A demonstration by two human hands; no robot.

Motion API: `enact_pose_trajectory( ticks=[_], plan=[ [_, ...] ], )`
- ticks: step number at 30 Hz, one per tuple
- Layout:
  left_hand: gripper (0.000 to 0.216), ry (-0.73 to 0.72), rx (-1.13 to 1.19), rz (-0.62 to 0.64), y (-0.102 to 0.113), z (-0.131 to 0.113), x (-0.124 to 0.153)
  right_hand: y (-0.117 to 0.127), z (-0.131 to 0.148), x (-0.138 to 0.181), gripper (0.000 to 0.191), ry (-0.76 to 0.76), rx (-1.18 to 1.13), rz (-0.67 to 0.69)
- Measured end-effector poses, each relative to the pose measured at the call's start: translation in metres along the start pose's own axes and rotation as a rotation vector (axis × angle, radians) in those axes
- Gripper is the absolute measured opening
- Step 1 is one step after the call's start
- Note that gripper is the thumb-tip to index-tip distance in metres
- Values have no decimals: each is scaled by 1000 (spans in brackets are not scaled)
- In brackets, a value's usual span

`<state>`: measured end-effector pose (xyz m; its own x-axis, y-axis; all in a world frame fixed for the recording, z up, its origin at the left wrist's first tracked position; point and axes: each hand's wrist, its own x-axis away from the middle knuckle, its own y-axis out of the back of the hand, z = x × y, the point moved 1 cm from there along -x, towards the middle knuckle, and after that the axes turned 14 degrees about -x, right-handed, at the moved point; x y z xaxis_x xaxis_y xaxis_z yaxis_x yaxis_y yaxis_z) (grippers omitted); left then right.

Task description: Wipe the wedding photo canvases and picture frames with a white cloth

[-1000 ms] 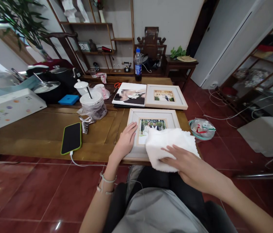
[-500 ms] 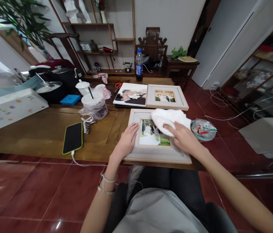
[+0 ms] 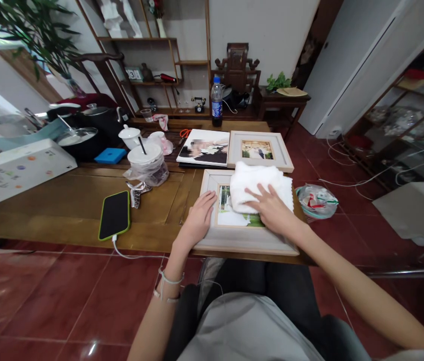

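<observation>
A light wooden picture frame (image 3: 242,241) lies face up at the table's front edge, with a wedding photo (image 3: 230,216) in it. My left hand (image 3: 198,216) rests flat on the frame's left side, fingers stretched out. On the frame's upper right part lies a folded white cloth (image 3: 259,178), which hides much of the photo. My right hand (image 3: 274,209) is laid on the cloth's lower part with its fingers spread, not gripping it.
Behind are a second framed photo (image 3: 281,154) and a photo album (image 3: 206,143). To the left lie a phone (image 3: 114,214) on a cable and a lidded cup (image 3: 147,158) in plastic. A bottle (image 3: 217,105) stands at the back; a bag-lined bin (image 3: 317,201) is right of the table.
My right hand has gone from pinching a fold of the cloth to lying spread on it. The cloth is now flatter and covers more of the photo. My left hand stays put.
</observation>
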<state>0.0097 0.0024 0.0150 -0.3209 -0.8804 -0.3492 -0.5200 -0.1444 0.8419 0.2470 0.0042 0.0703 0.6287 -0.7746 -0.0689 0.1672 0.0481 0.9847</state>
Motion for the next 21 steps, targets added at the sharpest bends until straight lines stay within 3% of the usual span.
enact_pose_trajectory(
  ticks=[7,12,16,21],
  plan=[
    [40,-7,-5,-3,-1,0,0,23,55,72,72,78,-229,204],
    [39,-12,-15,15,1,-1,0,31,74,80,76,164,-375,249],
    [40,-14,-15,26,1,0,-1,21,66,65,76,138,-397,183],
    [39,-15,5,0,1,0,0,8,27,39,75,107,-265,24]
  ],
)
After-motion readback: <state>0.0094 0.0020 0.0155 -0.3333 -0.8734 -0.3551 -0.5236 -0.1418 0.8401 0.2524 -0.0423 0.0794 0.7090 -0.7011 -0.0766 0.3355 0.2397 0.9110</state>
